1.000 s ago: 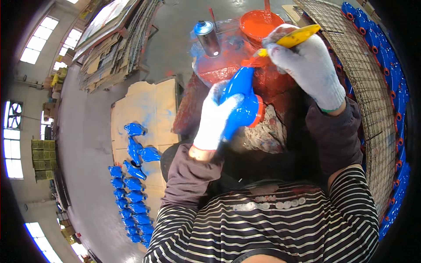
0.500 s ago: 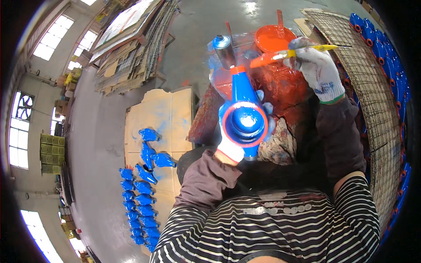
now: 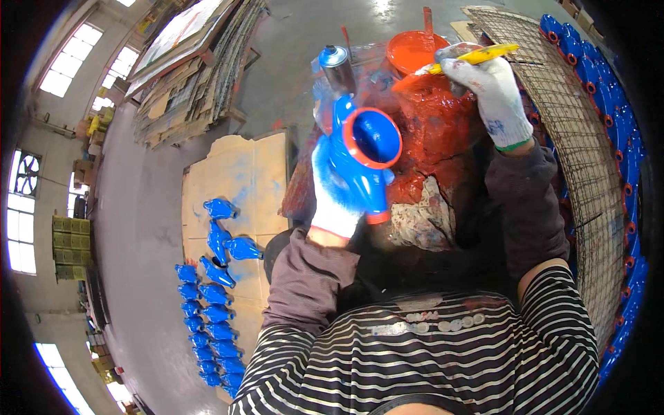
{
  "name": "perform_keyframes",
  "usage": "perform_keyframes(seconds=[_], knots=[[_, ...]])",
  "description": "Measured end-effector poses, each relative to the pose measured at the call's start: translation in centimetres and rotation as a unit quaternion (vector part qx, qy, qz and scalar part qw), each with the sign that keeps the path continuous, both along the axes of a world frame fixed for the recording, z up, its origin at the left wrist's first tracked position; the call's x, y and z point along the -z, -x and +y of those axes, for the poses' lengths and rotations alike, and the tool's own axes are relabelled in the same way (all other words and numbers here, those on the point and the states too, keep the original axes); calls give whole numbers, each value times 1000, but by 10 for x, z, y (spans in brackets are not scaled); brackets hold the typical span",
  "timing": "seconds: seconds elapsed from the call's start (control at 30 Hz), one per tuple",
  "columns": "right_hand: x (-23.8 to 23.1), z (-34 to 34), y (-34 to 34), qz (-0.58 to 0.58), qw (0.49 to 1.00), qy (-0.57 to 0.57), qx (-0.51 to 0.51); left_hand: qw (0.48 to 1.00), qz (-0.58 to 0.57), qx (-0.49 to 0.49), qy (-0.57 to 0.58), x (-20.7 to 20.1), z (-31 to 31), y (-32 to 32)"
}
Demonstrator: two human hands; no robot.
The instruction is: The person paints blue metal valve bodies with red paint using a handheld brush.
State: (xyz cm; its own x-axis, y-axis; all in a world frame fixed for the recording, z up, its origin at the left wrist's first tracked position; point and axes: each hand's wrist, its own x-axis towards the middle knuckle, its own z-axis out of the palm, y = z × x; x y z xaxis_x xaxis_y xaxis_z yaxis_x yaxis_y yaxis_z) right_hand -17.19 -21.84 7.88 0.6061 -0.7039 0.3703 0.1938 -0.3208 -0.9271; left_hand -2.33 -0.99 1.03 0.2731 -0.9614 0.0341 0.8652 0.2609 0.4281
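Note:
My left hand (image 3: 335,200), in a white glove, grips a blue cast pipe fitting (image 3: 366,181) from its left side. This fitting has a wide round opening with a red-painted rim and two narrower ends. The end toward me wears a red band; the far end looks blue and blurred. In my gloved right hand (image 3: 487,86) is a paintbrush (image 3: 494,52), held by its yellow handle. Its red-wet bristles point left, in front of a bucket of red paint (image 3: 404,54) and apart from the fitting.
A spray can (image 3: 337,69) stands left of the bucket. Below lies a paint-stained rag (image 3: 425,218). Several blue fittings (image 3: 221,312) rest on cardboard (image 3: 259,173) at left. At right, a wire mesh rack (image 3: 553,117) runs beside rows of blue fittings with red rims (image 3: 609,97).
The fitting has been turned round, so its red-banded end now points toward me, and it is tilted. The brush has moved away from the fitting, over near the bucket.

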Motion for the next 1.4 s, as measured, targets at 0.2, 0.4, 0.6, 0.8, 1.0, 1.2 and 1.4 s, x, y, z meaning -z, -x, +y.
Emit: perform_keyframes(seconds=[0.2,0.4,0.6,0.8,1.0,1.2,1.4], knots=[[31,6,-27,114,965,234,16,610,-724,-298,-123,17,1,3],[41,20,-27,100,851,503,115,370,-869,-280,-171,12,2,20],[-1,40,-4,156,900,403,53,374,-864,-272,-197,7,7,21],[5,42,-13,171,908,375,73,365,-866,-281,-195,4,5,19],[-11,50,-2,131,924,359,0,631,-697,-256,-224,9,2,14],[-18,37,9,62,994,62,-65,956,-212,-49,-197,5,3,14],[13,-2,7,-86,963,-170,-192,989,85,78,-96,8,9,14]])
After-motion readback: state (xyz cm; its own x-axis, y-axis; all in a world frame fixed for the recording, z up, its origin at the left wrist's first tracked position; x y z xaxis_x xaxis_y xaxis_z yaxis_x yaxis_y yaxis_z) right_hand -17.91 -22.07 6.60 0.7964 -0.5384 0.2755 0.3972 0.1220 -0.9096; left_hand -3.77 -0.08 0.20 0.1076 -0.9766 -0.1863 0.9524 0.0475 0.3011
